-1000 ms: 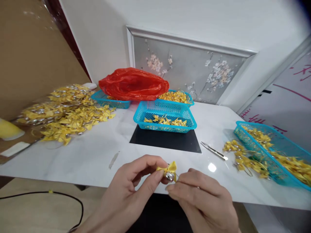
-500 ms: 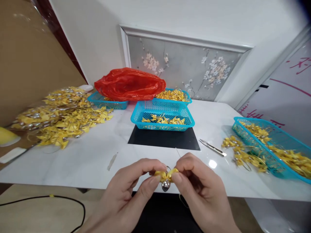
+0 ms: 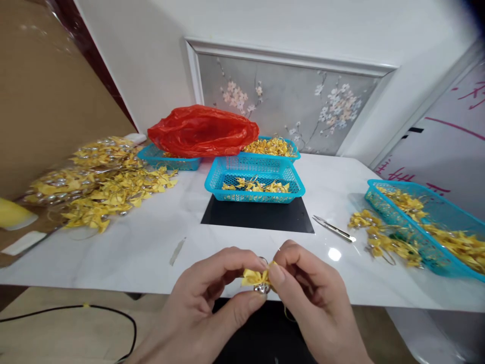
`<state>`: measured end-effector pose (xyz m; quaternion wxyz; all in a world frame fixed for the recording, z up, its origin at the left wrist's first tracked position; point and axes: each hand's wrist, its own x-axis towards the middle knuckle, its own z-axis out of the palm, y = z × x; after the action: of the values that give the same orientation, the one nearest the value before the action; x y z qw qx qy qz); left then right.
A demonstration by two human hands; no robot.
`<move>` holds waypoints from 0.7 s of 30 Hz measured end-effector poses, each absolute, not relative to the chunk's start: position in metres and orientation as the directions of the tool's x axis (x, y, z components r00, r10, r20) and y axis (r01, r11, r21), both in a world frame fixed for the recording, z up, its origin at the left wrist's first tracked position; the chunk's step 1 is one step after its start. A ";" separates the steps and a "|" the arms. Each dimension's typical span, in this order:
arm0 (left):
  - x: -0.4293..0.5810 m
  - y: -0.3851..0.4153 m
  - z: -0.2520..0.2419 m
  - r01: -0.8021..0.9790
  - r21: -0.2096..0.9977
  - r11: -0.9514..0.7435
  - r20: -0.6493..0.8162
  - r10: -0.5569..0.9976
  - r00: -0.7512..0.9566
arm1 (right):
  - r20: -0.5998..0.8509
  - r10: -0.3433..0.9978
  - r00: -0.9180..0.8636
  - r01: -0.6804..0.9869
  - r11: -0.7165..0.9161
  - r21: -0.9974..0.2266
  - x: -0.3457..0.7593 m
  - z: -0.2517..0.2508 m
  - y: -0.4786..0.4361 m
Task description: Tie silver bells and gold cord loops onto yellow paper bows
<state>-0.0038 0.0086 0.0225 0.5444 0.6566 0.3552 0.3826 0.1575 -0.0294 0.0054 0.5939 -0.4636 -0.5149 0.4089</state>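
Note:
Between my two hands, over the table's front edge, is a yellow ribbon bow (image 3: 255, 277) with a round, shiny silver bell (image 3: 261, 288) under its middle. My left hand (image 3: 210, 296) grips it, the thumb pressed against the bell and the forefinger above the bow's back edge. With thumb and forefinger my right hand (image 3: 314, 290) pinches the bow's right loop, which is mostly covered. A thin wire loop shows behind the bow. The other fingers of both hands are curled in.
A blue basket (image 3: 254, 198) holding a few bows stands on a black mat (image 3: 257, 216), with a red plastic bag (image 3: 202, 132) behind. Snips (image 3: 333, 229) lie to the right, near another blue basket (image 3: 447, 202) of yellow bows. Bagged and loose bows (image 3: 113, 194) are heaped at left.
My left thumb has moved from the bow's left loop down onto the silver bell. The bow has tilted, and my right fingers still pinch its right side.

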 end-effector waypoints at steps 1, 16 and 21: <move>-0.004 0.009 0.023 0.038 0.990 -0.138 0.103 0.870 0.483 | 0.212 0.968 0.137 -0.034 0.218 -0.975 0.157 0.006 -0.029; -0.002 0.016 0.013 -0.155 0.979 0.129 -0.056 0.911 0.408 | 0.106 0.980 0.168 -0.121 0.127 -0.984 0.166 -0.012 -0.037; -0.002 0.015 0.014 -0.087 0.991 0.097 -0.053 0.912 0.407 | 0.121 0.984 0.131 -0.071 0.131 -0.989 0.164 -0.008 -0.037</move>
<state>-0.0022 0.0149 0.0140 0.6370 0.5457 0.3778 0.3921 0.1644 -0.0367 -0.0084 0.5806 -0.4779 -0.4777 0.4541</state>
